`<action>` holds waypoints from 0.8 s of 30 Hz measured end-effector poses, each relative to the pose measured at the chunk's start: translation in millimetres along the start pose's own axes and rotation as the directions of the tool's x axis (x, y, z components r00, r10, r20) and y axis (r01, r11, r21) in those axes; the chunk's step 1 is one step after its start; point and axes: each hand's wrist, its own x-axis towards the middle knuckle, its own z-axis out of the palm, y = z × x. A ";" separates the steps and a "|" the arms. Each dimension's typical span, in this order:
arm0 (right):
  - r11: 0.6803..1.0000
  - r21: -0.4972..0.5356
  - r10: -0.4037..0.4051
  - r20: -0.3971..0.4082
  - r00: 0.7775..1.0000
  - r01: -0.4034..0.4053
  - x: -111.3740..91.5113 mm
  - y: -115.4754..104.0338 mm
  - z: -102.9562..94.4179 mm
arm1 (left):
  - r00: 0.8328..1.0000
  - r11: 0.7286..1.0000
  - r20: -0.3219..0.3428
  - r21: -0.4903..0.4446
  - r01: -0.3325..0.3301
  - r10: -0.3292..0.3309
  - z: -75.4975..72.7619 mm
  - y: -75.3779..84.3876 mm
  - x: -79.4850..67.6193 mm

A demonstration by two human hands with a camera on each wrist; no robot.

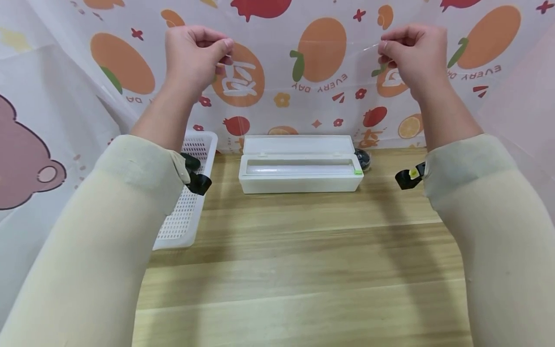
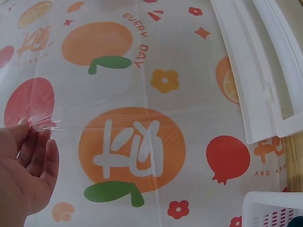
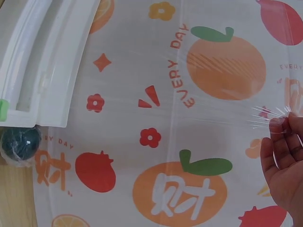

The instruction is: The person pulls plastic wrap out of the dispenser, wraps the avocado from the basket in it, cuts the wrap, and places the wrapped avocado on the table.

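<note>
A sheet of clear plastic wrap (image 1: 369, 47) is stretched between both raised hands, well above the table. My left hand (image 1: 191, 55) pinches one end of it between thumb and fingers. Its gathered creases fan out from the fingertips in the left wrist view, where the plastic wrap (image 2: 45, 122) shows best. At the opposite end, my right hand (image 1: 418, 58) pinches the wrap the same way, with creases radiating from the grip. Below and between the hands, a white wrap dispenser box (image 1: 299, 185) stands with its lid raised, a pale roll (image 1: 299, 169) inside.
A green tab (image 1: 358, 172) sits at the box's right end. Behind that corner is a dark round thing (image 3: 20, 142) covered in clear plastic. On the left stands a white perforated basket (image 1: 186, 236) with something dark in it. Fruit-print sheeting (image 1: 277, 103) hangs behind the wooden table (image 1: 295, 270).
</note>
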 end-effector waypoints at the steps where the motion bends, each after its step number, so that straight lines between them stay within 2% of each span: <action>1: 1.000 0.008 -0.003 -0.002 1.000 0.003 -0.3 -1.4 -0.2 | 1.000 1.000 -0.004 -0.007 -0.002 0.002 -0.1 1.4 -0.7; 12: 0.992 0.080 -0.096 -0.036 0.995 0.099 -8.4 -16.4 -1.4 | 0.996 0.995 -0.046 -0.065 -0.077 0.074 -3.5 17.6 -9.9; 24: 0.968 0.199 -0.136 -0.090 0.987 0.151 -18.7 -27.8 -4.3 | 0.990 0.984 -0.075 -0.127 -0.125 0.116 -6.3 27.8 -18.3</action>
